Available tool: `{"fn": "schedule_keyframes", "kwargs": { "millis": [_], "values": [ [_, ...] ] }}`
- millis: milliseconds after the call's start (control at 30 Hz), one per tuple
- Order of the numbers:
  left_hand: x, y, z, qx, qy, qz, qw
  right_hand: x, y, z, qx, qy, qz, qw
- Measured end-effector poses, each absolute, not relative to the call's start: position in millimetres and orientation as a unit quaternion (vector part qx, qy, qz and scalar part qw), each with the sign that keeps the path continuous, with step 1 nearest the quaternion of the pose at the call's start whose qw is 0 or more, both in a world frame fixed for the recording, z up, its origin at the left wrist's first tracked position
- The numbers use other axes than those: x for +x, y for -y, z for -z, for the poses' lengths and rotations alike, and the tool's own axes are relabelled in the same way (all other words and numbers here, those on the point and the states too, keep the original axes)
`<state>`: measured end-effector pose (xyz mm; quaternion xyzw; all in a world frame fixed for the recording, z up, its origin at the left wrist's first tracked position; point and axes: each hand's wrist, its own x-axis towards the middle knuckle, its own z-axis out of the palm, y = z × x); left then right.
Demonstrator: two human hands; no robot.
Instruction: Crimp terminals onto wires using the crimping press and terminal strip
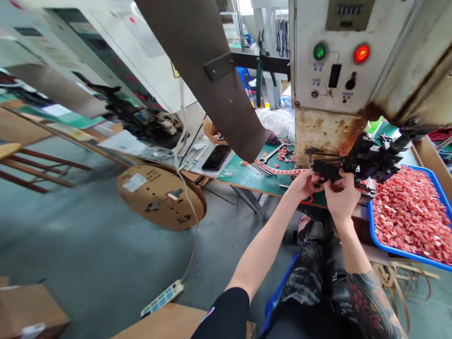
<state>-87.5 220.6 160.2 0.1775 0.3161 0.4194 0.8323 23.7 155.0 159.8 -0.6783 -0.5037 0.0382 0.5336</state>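
Both hands — left hand, right hand — pinch the red strip at the black press head; whether either fully grasps it is unclear.

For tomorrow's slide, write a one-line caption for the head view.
Both hands, left hand and right hand, work at the black press fixture, beside a blue tray of red parts.
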Motion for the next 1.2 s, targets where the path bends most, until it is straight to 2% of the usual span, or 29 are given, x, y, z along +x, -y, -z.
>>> {"fn": "schedule_keyframes", "kwargs": {
  "millis": [333, 1200],
  "values": [
    [-93, -223, -154, 0.180, -0.274, -0.453, 0.829, 22, -159, -158, -0.662, 0.513, -0.050, 0.544],
    [-98, -228, -157, 0.220, -0.280, -0.410, 0.840, 18, -157, -153, -0.634, 0.521, -0.024, 0.572]
  ]
}}
